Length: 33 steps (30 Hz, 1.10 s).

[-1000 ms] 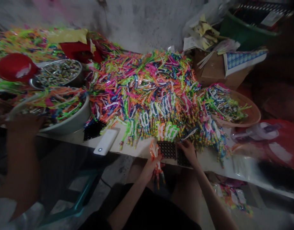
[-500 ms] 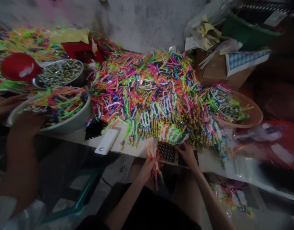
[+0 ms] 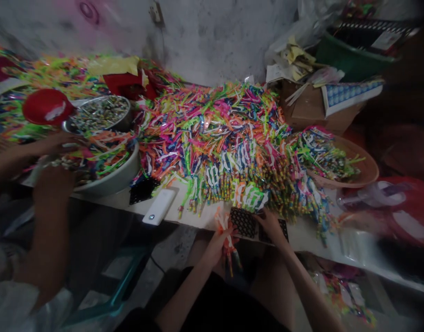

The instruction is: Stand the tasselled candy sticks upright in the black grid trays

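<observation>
Left hand [image 3: 217, 243], lower centre of the frame: fingers closed around an orange-and-white bundle of slender strips [image 3: 223, 220], which stood out above and below the grip, just off the front edge of the pale flat bench [image 3: 203, 221].

Right hand [image 3: 272, 227], to the right of it: fingers bent, tips beside a dark lattice-patterned mat [image 3: 242, 220]; whether they had hold of anything could not be told. A second dark mat [image 3: 284, 227] lay partly under this hand.

Row of green-and-white strips [image 3: 250, 196], centre: laid side by side just beyond the first mat.

White rectangular device with rounded corners [image 3: 160, 206], left of centre: flat at the bench edge.

Co-worker's hand [image 3: 55, 180], left of the frame: at a pale round basin [image 3: 127, 170] filled with coloured strips.

Peach-coloured shallow bowl [image 3: 367, 168], right: held more strips.

Large multicoloured heap of strips [image 3: 215, 124], centre: spread across the bench.

Round red plastic vessel [image 3: 46, 106], upper left: beside a shiny metal bowl [image 3: 129, 113] of small pieces.

Brown cardboard box [image 3: 305, 103], upper right: below papers.

Grey wall [image 3: 212, 41], top: behind all.
</observation>
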{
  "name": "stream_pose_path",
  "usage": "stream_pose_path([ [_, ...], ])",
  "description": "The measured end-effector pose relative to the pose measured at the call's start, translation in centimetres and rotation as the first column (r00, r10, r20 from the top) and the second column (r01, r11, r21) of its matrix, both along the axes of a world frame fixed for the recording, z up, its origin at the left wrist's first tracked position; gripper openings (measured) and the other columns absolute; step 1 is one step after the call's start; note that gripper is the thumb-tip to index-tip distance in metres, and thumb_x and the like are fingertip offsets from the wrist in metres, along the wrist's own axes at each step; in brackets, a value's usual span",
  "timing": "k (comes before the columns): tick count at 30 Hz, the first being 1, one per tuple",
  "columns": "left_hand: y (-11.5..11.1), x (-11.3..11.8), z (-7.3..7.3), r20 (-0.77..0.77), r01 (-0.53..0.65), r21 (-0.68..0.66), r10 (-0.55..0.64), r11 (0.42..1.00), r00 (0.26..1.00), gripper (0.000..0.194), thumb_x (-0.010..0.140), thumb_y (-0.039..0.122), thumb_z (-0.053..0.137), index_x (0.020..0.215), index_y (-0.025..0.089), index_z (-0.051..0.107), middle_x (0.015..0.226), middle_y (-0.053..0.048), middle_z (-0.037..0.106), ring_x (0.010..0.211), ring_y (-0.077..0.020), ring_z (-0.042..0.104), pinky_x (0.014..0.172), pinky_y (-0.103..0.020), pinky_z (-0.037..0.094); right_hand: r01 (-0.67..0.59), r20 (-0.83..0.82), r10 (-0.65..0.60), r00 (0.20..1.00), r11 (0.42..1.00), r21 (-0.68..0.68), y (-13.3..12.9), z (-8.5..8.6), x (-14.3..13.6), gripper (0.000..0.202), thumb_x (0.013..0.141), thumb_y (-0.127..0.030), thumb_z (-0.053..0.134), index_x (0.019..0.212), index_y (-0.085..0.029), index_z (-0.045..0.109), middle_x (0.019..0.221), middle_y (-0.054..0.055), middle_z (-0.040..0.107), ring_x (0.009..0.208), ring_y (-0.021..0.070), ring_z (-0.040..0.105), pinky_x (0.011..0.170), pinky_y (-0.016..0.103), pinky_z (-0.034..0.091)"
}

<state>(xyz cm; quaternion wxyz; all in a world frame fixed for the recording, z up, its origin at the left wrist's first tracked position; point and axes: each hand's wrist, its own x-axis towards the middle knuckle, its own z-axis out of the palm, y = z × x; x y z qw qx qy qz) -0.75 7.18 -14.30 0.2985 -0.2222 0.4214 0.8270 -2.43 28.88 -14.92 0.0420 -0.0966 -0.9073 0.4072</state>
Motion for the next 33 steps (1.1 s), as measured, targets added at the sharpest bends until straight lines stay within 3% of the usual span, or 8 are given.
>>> stream_pose_path([
  [10, 0.3, -0.5, 1.0, 0.031, 0.019, 0.033, -0.020, 0.999, 0.999, 0.019, 0.073, 0.011, 0.065, 0.092, 0.011, 0.062, 0.088, -0.008, 0.072, 0.067, -0.0155, 0.068, 0.056, -0.022, 0.055, 0.076, -0.113, -0.081, 0.990, 0.996, -0.047, -0.4, -0.1, 1.4, 0.031, 0.075, -0.044, 0.055, 0.089, -0.017, 0.059, 0.085, 0.009, 0.069, 0.075, 0.0239, 0.066, 0.071, 0.036, 0.049],
  [14, 0.4, -0.5, 1.7, -0.019, 0.023, 0.071, -0.021, 0.997, 1.000, 0.020, 0.074, 0.014, 0.065, 0.093, 0.012, 0.063, 0.087, -0.008, 0.072, 0.071, -0.0170, 0.069, 0.060, -0.023, 0.055, 0.120, -0.101, -0.114, 0.988, 0.992, 0.049, -1.3, 0.9, 3.6, 0.032, 0.082, -0.045, 0.048, 0.093, -0.018, 0.059, 0.093, 0.011, 0.066, 0.079, 0.0238, 0.064, 0.072, 0.036, 0.049],
  [16, 0.5, -0.7, 2.1, -0.037, 0.017, 0.088, -0.014, 0.996, 0.999, 0.018, 0.074, 0.015, 0.064, 0.092, 0.013, 0.063, 0.088, -0.009, 0.072, 0.076, -0.0188, 0.069, 0.062, -0.024, 0.055, 0.084, -0.060, -0.079, 0.995, 0.993, 0.081, -2.5, 1.4, 4.9, 0.029, 0.085, -0.045, 0.046, 0.091, -0.020, 0.059, 0.090, 0.009, 0.066, 0.078, 0.0229, 0.064, 0.071, 0.034, 0.048],
  [20, 1.0, -1.2, 2.9, -0.040, 0.018, 0.104, -0.014, 0.994, 0.999, 0.018, 0.074, 0.012, 0.061, 0.092, 0.013, 0.066, 0.093, -0.011, 0.072, 0.087, -0.0209, 0.068, 0.068, -0.025, 0.055, -0.101, 0.040, 0.098, 0.994, 0.991, 0.085, -5.4, 2.1, 6.6, 0.025, 0.090, -0.041, 0.043, 0.094, -0.021, 0.059, 0.093, 0.007, 0.064, 0.080, 0.0206, 0.063, 0.071, 0.031, 0.048],
  [24, 1.4, -1.3, 3.7, -0.068, 0.012, 0.127, -0.003, 0.992, 0.998, 0.023, 0.073, 0.009, 0.060, 0.094, 0.014, 0.067, 0.096, -0.009, 0.072, 0.090, -0.0213, 0.067, 0.071, -0.027, 0.055, -0.074, -0.002, 0.075, 0.997, 0.989, 0.132, -6.8, 2.7, 6.7, 0.026, 0.092, -0.038, 0.040, 0.103, -0.021, 0.057, 0.107, 0.008, 0.058, 0.090, 0.0212, 0.061, 0.076, 0.032, 0.047],
  [27, 1.5, -1.3, 4.5, -0.074, 0.029, 0.135, -0.019, 0.990, 0.997, 0.023, 0.072, 0.008, 0.057, 0.093, 0.013, 0.068, 0.095, -0.009, 0.072, 0.090, -0.0208, 0.067, 0.071, -0.026, 0.054, -0.085, -0.054, 0.089, 0.995, 0.994, 0.069, -6.8, 3.5, 6.5, 0.029, 0.094, -0.038, 0.036, 0.096, -0.021, 0.059, 0.101, 0.007, 0.058, 0.091, 0.0192, 0.059, 0.078, 0.030, 0.045],
  [29, 1.5, -1.3, 5.0, -0.065, 0.050, 0.122, -0.042, 0.991, 0.997, 0.022, 0.073, 0.010, 0.056, 0.090, 0.011, 0.069, 0.095, -0.011, 0.072, 0.090, -0.0209, 0.067, 0.070, -0.025, 0.054, -0.113, -0.043, 0.113, 0.993, 0.994, 0.005, -6.7, 4.0, 6.3, 0.033, 0.094, -0.040, 0.035, 0.086, -0.020, 0.060, 0.088, 0.005, 0.059, 0.081, 0.0174, 0.059, 0.073, 0.028, 0.044],
  [33, 1.4, -1.6, 5.8, -0.085, 0.017, 0.084, -0.010, 0.996, 0.996, 0.025, 0.072, 0.010, 0.056, 0.092, 0.010, 0.070, 0.097, -0.011, 0.071, 0.090, -0.0195, 0.066, 0.075, -0.025, 0.052, -0.177, 0.036, 0.190, 0.981, 0.958, -0.224, -6.9, 4.4, 6.1, 0.043, 0.091, -0.048, 0.038, 0.071, -0.017, 0.061, 0.067, 0.002, 0.058, 0.064, 0.0151, 0.053, 0.060, 0.025, 0.040],
])
